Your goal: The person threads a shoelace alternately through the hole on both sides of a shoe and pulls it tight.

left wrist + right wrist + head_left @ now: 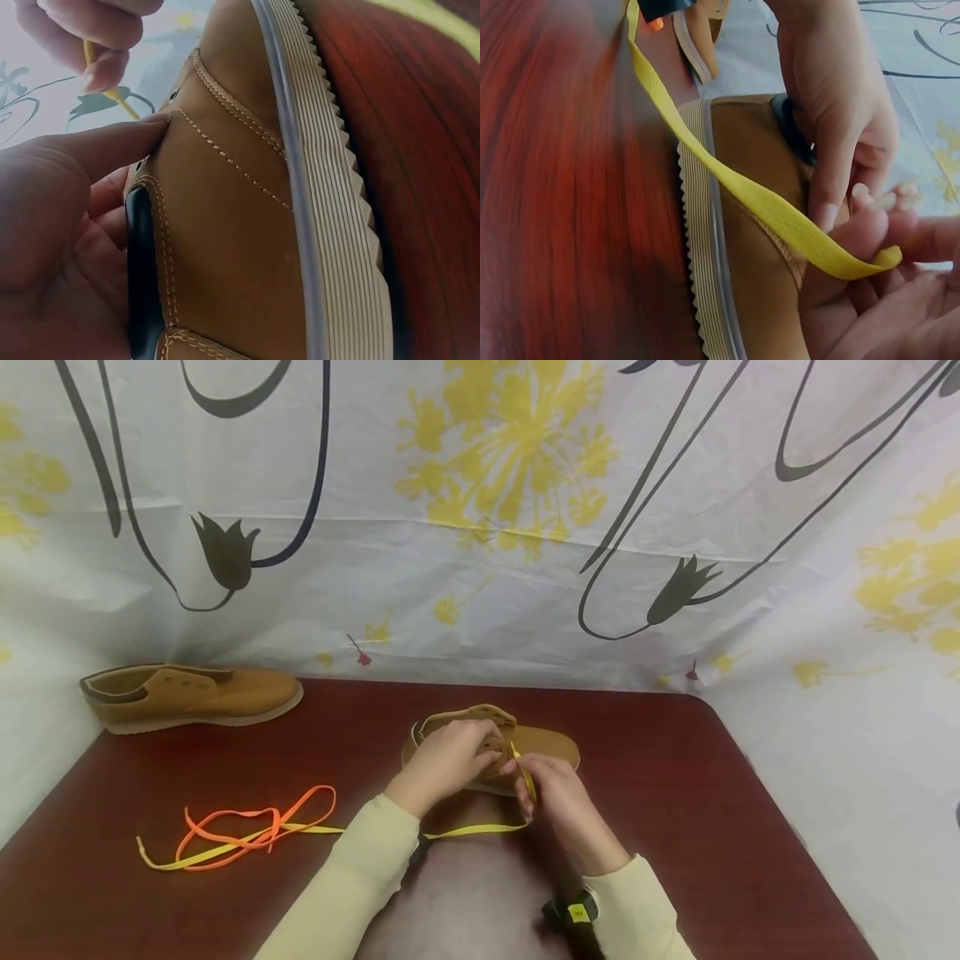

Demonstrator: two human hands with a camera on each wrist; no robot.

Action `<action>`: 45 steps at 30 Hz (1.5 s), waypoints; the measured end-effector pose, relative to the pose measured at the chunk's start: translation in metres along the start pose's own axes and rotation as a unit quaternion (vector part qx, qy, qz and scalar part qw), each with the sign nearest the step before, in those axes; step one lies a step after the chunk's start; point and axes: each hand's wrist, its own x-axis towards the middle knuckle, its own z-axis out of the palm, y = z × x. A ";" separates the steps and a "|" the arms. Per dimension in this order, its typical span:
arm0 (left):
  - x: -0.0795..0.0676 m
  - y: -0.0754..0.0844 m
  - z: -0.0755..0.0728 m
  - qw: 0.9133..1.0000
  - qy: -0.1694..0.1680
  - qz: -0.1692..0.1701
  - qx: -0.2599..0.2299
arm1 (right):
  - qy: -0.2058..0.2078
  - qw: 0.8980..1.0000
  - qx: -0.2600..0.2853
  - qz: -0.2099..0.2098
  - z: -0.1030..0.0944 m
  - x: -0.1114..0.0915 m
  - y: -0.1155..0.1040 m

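Note:
A tan shoe (551,745) with a pale ridged sole (330,165) sits on the table, toe to the right. My left hand (450,758) grips its near eyelet flap, thumb on the outer leather and fingers inside the opening, as the left wrist view shows. Beside it, my right hand (558,793) pinches a yellow shoelace (757,199) near its tip. That tip (124,103) points at the eyelet edge by my left thumb. From the right hand the lace droops to the tabletop and runs left beneath my left forearm.
An orange shoelace (303,806) lies loosely looped at the left, crossing the yellow lace's other end. A second tan shoe (247,693), its eyelets bare, stands at the back left corner of the dark red table (675,760). Behind hangs a patterned white sheet (337,568).

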 end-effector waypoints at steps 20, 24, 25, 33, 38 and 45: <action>-0.001 0.003 0.000 1.000 0.004 0.005 0.000 | -0.061 0.996 -0.048 0.053 -0.011 -0.005 -0.003; 0.000 0.003 0.000 1.000 0.003 0.004 0.001 | -0.056 0.996 -0.046 0.046 -0.011 -0.003 -0.001; 0.000 0.003 0.000 1.000 0.002 0.004 0.001 | -0.055 0.997 -0.044 0.043 -0.011 -0.002 0.000; 0.000 0.004 -0.001 1.000 -0.001 0.006 0.006 | -0.046 0.998 -0.023 0.020 -0.008 0.001 0.006; 0.000 0.005 -0.002 1.000 0.009 0.002 -0.020 | -0.043 0.999 -0.020 0.018 -0.006 0.003 0.007; 0.002 0.008 -0.001 0.993 0.030 -0.063 -0.097 | -0.033 0.999 -0.026 0.016 -0.004 0.005 0.010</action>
